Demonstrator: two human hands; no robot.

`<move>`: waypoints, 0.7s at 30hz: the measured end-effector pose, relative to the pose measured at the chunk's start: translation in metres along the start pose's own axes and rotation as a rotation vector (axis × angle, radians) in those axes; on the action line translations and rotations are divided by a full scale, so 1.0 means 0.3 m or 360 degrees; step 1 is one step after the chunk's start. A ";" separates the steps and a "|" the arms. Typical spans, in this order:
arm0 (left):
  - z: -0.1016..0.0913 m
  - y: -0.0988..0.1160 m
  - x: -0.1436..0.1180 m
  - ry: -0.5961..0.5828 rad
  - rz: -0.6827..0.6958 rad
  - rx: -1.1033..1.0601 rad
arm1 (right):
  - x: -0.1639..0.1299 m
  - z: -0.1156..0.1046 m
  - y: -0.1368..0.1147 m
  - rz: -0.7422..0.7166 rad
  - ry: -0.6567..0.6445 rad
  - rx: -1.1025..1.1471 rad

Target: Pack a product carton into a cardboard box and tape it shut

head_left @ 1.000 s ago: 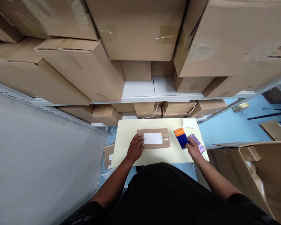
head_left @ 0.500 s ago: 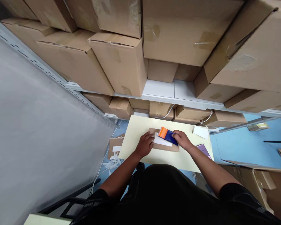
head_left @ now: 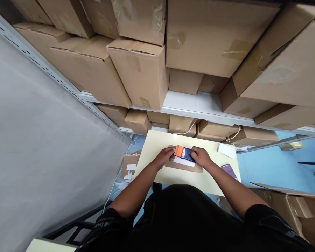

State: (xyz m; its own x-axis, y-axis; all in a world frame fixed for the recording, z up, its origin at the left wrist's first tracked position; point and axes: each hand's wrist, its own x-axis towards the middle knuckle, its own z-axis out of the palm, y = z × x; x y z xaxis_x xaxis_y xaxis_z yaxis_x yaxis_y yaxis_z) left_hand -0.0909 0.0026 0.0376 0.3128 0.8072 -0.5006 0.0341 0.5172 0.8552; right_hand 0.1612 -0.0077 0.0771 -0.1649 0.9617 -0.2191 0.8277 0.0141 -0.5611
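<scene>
Blue-orange packet (head_left: 187,155): between right fingers (head_left: 193,153), pinching its blue end, and left fingers (head_left: 171,151) at orange end, pinch unclear | cardboard (head_left: 182,168): below fingers | handling: probably light, slick; grip both ends

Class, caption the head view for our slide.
The right hand grips a blue-and-orange object over cardboard, with the left hand at its orange end.
</scene>
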 end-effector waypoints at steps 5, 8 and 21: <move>-0.004 0.001 0.020 -0.0054 -0.0007 -0.0257 | 0.011 -0.005 -0.011 0.0033 0.0015 -0.0060; -0.005 0.010 0.020 -0.0090 -0.0024 -0.0392 | 0.014 -0.016 -0.018 0.0045 -0.0019 -0.0097; 0.001 -0.030 0.009 0.0222 -0.0045 0.0111 | 0.004 -0.061 -0.093 0.0065 -0.0265 -0.0491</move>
State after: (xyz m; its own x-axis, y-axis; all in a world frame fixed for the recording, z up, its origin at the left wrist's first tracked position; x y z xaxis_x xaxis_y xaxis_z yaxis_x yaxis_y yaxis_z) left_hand -0.0900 0.0001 0.0287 0.1760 0.8268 -0.5342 0.1083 0.5231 0.8454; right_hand 0.1477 -0.0018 0.1070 -0.1924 0.9058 -0.3775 0.9543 0.0831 -0.2872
